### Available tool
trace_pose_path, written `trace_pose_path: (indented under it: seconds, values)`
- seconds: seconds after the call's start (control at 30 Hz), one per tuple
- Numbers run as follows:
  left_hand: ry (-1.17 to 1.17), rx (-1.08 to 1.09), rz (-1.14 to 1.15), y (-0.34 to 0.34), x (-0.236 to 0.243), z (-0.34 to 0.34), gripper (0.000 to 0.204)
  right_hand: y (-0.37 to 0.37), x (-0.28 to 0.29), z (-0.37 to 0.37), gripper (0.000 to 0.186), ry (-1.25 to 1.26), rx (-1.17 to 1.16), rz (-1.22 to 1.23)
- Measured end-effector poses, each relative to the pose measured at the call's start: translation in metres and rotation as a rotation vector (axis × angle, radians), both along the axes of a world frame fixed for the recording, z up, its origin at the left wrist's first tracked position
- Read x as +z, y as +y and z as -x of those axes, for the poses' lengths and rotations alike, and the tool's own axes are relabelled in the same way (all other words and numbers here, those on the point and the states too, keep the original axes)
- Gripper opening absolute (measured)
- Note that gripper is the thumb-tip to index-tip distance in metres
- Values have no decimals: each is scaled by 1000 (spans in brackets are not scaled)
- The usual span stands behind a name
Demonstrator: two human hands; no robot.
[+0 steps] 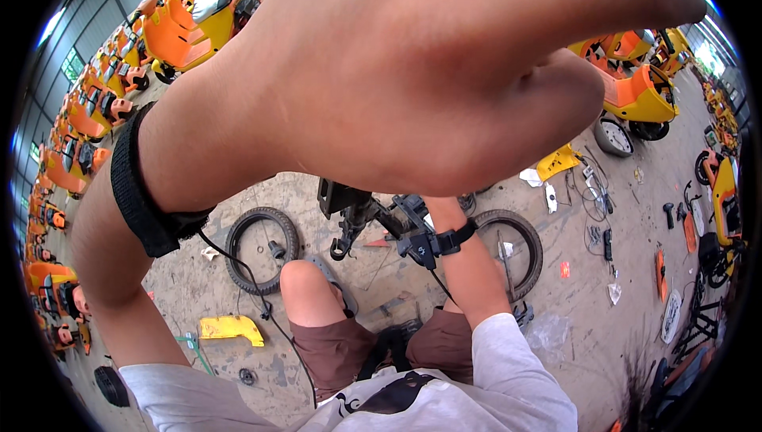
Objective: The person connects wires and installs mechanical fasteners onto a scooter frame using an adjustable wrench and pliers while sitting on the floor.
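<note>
Nearest the camera, the left hand (444,67) is filling the upper frame, fingers spread apart, holding nothing. Below it, at centre frame, the right hand is reaching up out of sight behind it toward the black metal bracket assembly (357,214), its grip untellable. 2 black rubber tyres (262,248) are lying on the concrete beyond.

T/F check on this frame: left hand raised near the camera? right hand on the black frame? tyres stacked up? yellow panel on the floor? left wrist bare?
1. The left hand is raised close to the camera, holding nothing. True.
2. The right hand, hidden behind the left, reaches to the black metal frame. True.
3. The two tyres are stacked on each other. False: they lie apart on the floor, either side of the frame.
4. A yellow panel lies on the concrete floor. True.
5. The left wrist is bare. False: it wears a black wrist strap.
</note>
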State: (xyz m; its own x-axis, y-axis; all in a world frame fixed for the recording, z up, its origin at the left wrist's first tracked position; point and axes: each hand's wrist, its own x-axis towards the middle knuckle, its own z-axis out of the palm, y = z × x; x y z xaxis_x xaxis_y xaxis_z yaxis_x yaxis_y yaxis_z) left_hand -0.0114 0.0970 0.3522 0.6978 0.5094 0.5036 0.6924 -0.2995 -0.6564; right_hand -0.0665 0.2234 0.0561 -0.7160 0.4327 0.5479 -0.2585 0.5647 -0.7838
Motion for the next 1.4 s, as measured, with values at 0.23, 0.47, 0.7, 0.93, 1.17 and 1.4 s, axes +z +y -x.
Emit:
trace_pose_path:
  seconds: [0.23,0.47,0.7,0.93,1.17,1.4]
  values:
    - [8,27,9,-3,0,2,40,-14,19,-6,19,-90,16,165]
    - [17,105,31,-17,8,9,41,-13,20,-9,25,-86,35,207]
    - [-11,211,102,-27,16,11,42,-1,6,-6,24,142,-44,142]
    - [-78,335,165,-38,13,10,42,-7,7,-3,19,114,-68,141]
    - [-109,356,181,-39,7,19,43,-9,12,-5,32,-96,-73,305]
    - [-70,357,167,-41,10,17,43,-29,8,-6,39,-17,-155,237]
